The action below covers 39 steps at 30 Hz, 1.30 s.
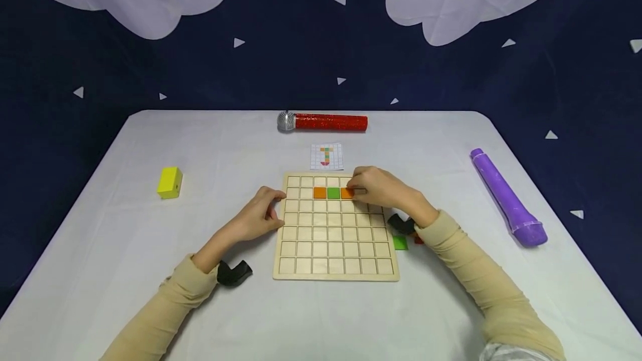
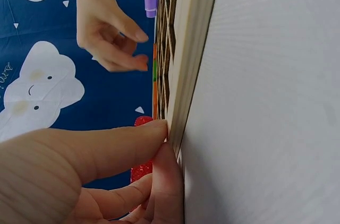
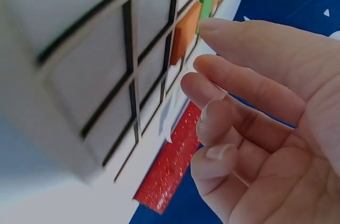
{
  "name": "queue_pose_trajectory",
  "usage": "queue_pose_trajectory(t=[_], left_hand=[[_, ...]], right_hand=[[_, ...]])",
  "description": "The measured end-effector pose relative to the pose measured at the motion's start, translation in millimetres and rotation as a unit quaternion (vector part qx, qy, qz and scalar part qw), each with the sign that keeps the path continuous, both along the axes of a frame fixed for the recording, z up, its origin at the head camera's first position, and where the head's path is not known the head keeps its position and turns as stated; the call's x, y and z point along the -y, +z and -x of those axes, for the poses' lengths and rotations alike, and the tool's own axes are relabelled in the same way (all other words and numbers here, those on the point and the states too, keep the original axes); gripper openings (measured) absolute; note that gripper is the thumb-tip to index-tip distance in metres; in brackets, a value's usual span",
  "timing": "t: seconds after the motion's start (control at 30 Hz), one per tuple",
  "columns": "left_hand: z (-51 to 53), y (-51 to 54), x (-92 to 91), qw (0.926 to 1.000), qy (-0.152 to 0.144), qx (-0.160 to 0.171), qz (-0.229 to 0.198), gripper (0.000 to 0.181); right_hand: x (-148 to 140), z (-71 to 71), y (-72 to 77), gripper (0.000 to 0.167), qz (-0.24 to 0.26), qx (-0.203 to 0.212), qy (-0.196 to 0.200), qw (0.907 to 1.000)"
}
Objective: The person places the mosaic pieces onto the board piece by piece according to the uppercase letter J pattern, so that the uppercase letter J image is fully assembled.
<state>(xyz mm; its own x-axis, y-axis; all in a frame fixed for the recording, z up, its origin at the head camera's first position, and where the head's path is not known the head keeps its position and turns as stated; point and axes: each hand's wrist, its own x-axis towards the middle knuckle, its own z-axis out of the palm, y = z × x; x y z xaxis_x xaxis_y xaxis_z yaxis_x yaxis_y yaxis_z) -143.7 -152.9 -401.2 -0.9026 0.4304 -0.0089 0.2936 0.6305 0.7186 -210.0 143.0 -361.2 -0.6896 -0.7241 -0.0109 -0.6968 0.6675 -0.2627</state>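
A wooden grid board [image 1: 306, 249] lies flat, with an orange tile [image 1: 320, 193], a green tile [image 1: 333, 193] and another orange tile [image 1: 346, 193] side by side in its second row from the far edge. My left hand [image 1: 254, 216] touches the board's left side, thumb and index fingertips spaced apart along it; the left wrist view shows the thumb [image 2: 122, 149] against the edge. Over the right orange tile [image 3: 185, 32], my right hand [image 1: 381, 187] hovers with loosely bent fingers and nothing between them. A small card [image 1: 326, 156] with a coloured J-shaped pattern lies beyond the board.
A red microphone [image 1: 331, 122] lies behind the card, and a purple microphone [image 1: 506, 199] at the right. On the left stands a yellow block [image 1: 170, 183]. A green tile [image 1: 400, 243] and a red piece [image 1: 418, 239] lie right of the board, partly hidden by the right wrist's black strap.
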Motion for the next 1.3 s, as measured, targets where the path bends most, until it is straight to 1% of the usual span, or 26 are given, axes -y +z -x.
queue_pose_trajectory(t=[0.13, 0.23, 0.33, 0.5, 0.73, 0.97, 1.13, 1.3], left_hand=[[0.2, 1.0, -0.7, 1.0000, -0.001, 0.005, 0.004, 0.053], [0.0, 1.3, -0.8, 1.0000, 0.001, 0.005, 0.005, 0.053], [-0.7, 1.1, -0.9, 0.9999, 0.005, 0.011, 0.005, 0.053], [-1.3, 0.6, -0.9, 0.9998, 0.009, 0.017, 0.005, 0.053], [-0.4, 0.2, -1.6, 0.9999, 0.005, 0.014, 0.006, 0.053], [-0.1, -0.5, -0.4, 0.9998, 0.007, 0.015, 0.007, 0.054], [-0.2, 0.8, -0.4, 0.9998, 0.007, 0.016, 0.008, 0.053], [-0.5, 1.2, -1.3, 0.9998, 0.007, 0.018, 0.009, 0.053]], right_hand=[[-16.3, -10.6, 5.4, 0.019, 0.014, -0.004, 0.002, 0.9999], [-29.0, -18.8, 8.2, 0.021, 0.020, -0.004, -0.005, 0.9998], [-39.8, -26.7, 9.6, 0.021, 0.019, -0.007, -0.019, 0.9996], [-55.1, -38.3, 9.6, 0.020, 0.011, -0.024, -0.032, 0.9991], [-75.8, -53.7, 5.1, 0.023, -0.002, -0.035, -0.055, 0.9979], [-91.4, -65.1, -4.3, 0.020, 0.007, -0.038, -0.064, 0.9972], [-99.7, -70.9, -11.4, 0.016, 0.004, -0.040, -0.080, 0.9960], [-103.5, -74.6, -13.7, 0.015, -0.008, -0.026, -0.099, 0.9947]])
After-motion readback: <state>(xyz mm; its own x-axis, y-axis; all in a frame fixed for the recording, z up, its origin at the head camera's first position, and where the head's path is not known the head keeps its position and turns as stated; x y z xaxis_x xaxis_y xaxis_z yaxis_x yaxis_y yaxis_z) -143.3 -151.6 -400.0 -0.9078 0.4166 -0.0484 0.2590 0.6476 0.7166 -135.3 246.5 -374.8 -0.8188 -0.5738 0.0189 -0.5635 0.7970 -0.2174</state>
